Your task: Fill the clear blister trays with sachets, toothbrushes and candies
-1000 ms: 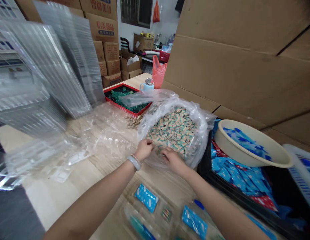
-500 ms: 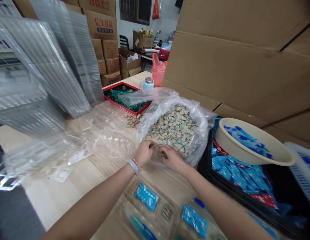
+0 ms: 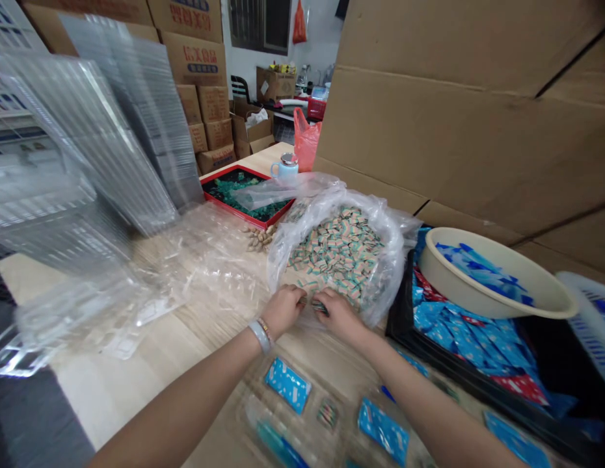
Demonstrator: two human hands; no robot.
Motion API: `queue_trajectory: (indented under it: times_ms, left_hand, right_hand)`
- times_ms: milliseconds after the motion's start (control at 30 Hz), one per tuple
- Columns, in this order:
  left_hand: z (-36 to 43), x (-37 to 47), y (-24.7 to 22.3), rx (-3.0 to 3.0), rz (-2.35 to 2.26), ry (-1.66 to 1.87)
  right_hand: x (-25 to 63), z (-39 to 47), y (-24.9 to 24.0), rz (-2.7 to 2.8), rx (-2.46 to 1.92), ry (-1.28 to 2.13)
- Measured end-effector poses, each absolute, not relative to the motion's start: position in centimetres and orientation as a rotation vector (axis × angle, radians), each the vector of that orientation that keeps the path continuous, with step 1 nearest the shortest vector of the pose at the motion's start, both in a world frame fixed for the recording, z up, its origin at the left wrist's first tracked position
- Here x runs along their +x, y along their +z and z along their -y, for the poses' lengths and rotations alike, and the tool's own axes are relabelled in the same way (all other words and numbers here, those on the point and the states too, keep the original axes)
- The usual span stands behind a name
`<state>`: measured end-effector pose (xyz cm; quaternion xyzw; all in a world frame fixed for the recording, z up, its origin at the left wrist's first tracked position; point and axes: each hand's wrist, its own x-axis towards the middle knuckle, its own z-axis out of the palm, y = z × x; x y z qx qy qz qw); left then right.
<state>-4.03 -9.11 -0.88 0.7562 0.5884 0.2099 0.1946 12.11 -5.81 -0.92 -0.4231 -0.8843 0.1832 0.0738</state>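
Observation:
A clear plastic bag (image 3: 278,250) lies open on the table, full of small green-and-tan pieces (image 3: 344,250). At its near edge my left hand (image 3: 283,308) is closed, fingertips pinched on a small piece that is partly hidden. Just to the right, my right hand (image 3: 337,313) is closed around several of the small pieces, their dark edges showing at the fingertips. The hands are slightly apart. Nearer to me, clear trays hold blue packets (image 3: 287,385), a small stack of pieces (image 3: 327,413) and a blue-green item (image 3: 278,444).
Stacked clear trays (image 3: 102,130) stand at the left. Behind the bag are a red-rimmed tray (image 3: 254,221) and a blue mug (image 3: 285,169). On the right, a cream basin (image 3: 502,292) rests over a black crate (image 3: 458,364) of packets. Cardboard (image 3: 453,130) rises behind.
Both hands have shifted slightly down and stay closed near the bag's edge. The pieces in my right hand show more plainly. The view has shifted a little.

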Motion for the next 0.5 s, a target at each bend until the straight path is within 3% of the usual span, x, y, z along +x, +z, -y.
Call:
queue_trajectory:
  times_ms: [500]
  left_hand:
    - [8.69,-3.71,-1.52,2.263,-1.603,0.501]
  right_hand:
    - [11.56,5.76,-1.21,2.622,-1.315,0.561]
